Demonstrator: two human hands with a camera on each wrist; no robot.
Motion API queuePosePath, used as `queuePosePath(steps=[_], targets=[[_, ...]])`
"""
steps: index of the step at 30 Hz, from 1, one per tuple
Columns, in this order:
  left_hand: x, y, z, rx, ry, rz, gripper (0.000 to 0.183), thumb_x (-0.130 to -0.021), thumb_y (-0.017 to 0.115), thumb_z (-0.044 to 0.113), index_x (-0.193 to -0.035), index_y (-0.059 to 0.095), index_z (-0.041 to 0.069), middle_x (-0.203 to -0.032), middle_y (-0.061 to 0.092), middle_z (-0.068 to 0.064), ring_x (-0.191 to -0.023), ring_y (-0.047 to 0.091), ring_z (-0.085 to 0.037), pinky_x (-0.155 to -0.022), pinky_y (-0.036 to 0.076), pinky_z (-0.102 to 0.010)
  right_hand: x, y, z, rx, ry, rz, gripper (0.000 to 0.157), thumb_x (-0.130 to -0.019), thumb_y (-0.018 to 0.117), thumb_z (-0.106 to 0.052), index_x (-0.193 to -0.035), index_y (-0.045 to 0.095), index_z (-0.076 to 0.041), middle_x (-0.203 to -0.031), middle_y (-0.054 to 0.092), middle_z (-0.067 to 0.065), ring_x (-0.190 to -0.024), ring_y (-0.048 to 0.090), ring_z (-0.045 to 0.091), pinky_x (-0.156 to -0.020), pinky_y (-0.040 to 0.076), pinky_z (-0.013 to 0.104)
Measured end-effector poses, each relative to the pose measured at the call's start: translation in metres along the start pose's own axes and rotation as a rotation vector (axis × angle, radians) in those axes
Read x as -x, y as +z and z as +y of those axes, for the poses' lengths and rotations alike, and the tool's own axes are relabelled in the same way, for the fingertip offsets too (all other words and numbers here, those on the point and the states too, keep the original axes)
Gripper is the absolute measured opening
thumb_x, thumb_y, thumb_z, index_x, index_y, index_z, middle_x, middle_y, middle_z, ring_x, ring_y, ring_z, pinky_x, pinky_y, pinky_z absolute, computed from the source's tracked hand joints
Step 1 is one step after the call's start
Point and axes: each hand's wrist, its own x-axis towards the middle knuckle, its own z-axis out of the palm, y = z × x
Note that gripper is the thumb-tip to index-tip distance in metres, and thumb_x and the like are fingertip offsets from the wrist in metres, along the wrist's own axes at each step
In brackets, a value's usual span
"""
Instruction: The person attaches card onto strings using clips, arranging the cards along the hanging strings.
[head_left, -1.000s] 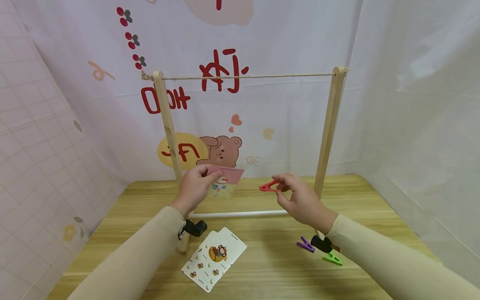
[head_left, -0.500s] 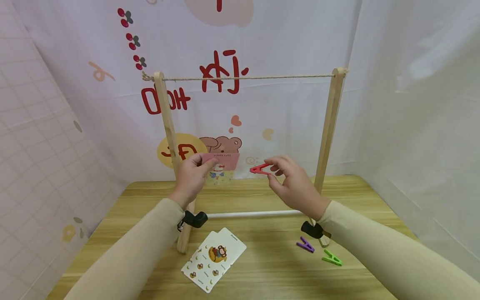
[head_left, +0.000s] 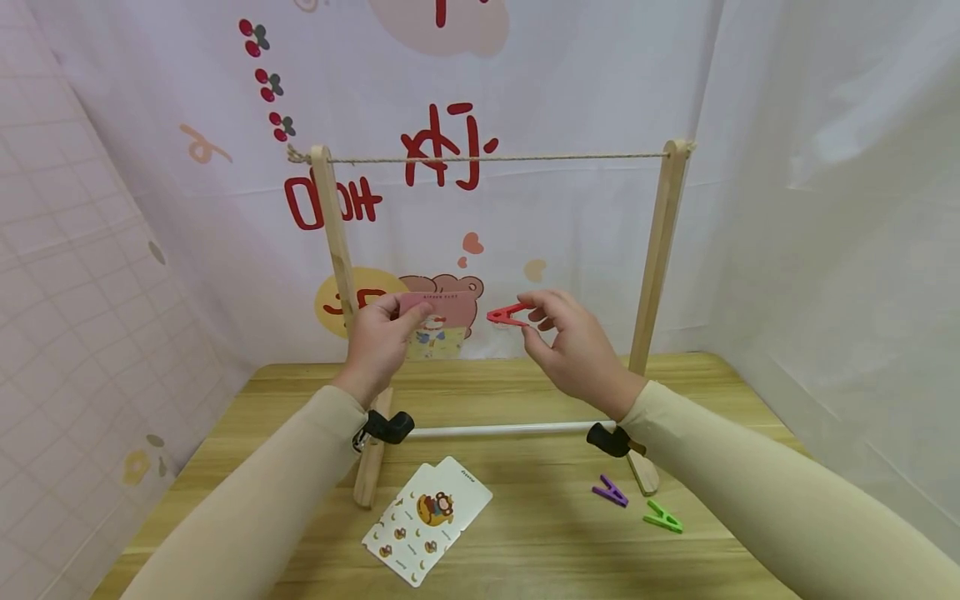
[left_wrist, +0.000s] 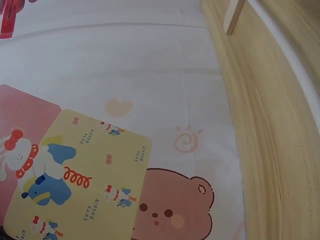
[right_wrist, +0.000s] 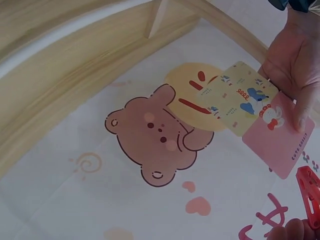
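Between thumb and fingers my left hand pinches a pink and yellow card with a rabbit picture, raised in front of the backdrop. The card's printed face also fills the lower left of the left wrist view. To its right, my right hand pinches a red clothespin by its handle ends, its nose pointing left at the card and apart from it. Both hands are below a twine line. Only part of the red clothespin shows in the right wrist view.
Two wooden posts hold the twine, joined low down by a white rod. On the wooden table lie a white monkey-print card, a purple clothespin and a green clothespin.
Both hands have risen, the left with the card and the right with the red clothespin. The right hand has also moved left, closer to the card.
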Motion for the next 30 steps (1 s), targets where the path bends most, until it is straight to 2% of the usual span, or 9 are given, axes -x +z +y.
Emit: queuePosePath(steps=[5,9,13,20,30], targets=[[-0.002,0.001,0.002,0.017,0.010,0.013,0.038,-0.080,0.064,0.051,-0.095,0.063,0.016,-0.094,0.060,-0.003,-0.084,0.057,-0.020,-0.073,0.050,-0.033,-0.009,-0.002,-0.004,-0.012,-0.007,0.017,0.034,-0.085,0.060,-0.006,-0.119,0.056,-0.004,-0.111,0.059,0.006,-0.090,0.057,0.018,-0.076,0.052,0.032],[-0.006,0.001,0.005,0.059,0.023,0.013,0.037,-0.081,0.065,0.048,-0.095,0.063,0.014,-0.097,0.064,-0.004,-0.088,0.062,-0.019,-0.078,0.052,-0.036,-0.020,-0.006,-0.006,-0.018,-0.014,0.035,0.033,-0.085,0.060,-0.006,-0.118,0.057,-0.003,-0.109,0.059,0.006,-0.090,0.056,0.018,-0.076,0.051,0.031],[-0.009,0.001,0.008,0.096,0.036,0.025,0.038,-0.081,0.065,0.047,-0.093,0.062,0.011,-0.096,0.065,-0.005,-0.087,0.062,-0.019,-0.078,0.052,-0.038,-0.030,-0.010,-0.009,-0.014,-0.027,0.050,0.032,-0.085,0.059,-0.006,-0.117,0.057,-0.003,-0.108,0.059,0.006,-0.091,0.055,0.017,-0.077,0.051,0.033],[-0.010,0.000,0.014,0.100,0.040,0.027,0.038,-0.081,0.064,0.048,-0.100,0.064,0.016,-0.100,0.067,-0.003,-0.092,0.065,-0.019,-0.083,0.053,-0.038,-0.042,-0.014,-0.016,-0.009,-0.052,0.071,0.032,-0.085,0.059,-0.007,-0.117,0.058,-0.003,-0.108,0.059,0.007,-0.091,0.055,0.017,-0.077,0.050,0.031],[-0.014,-0.003,0.022,0.118,0.048,0.053,0.038,-0.082,0.063,0.046,-0.103,0.063,0.015,-0.105,0.065,-0.002,-0.097,0.061,-0.019,-0.087,0.050,-0.038,-0.055,-0.017,-0.025,-0.012,-0.069,0.099,0.032,-0.086,0.058,-0.008,-0.118,0.058,-0.004,-0.109,0.059,0.006,-0.092,0.055,0.016,-0.078,0.049,0.033]])
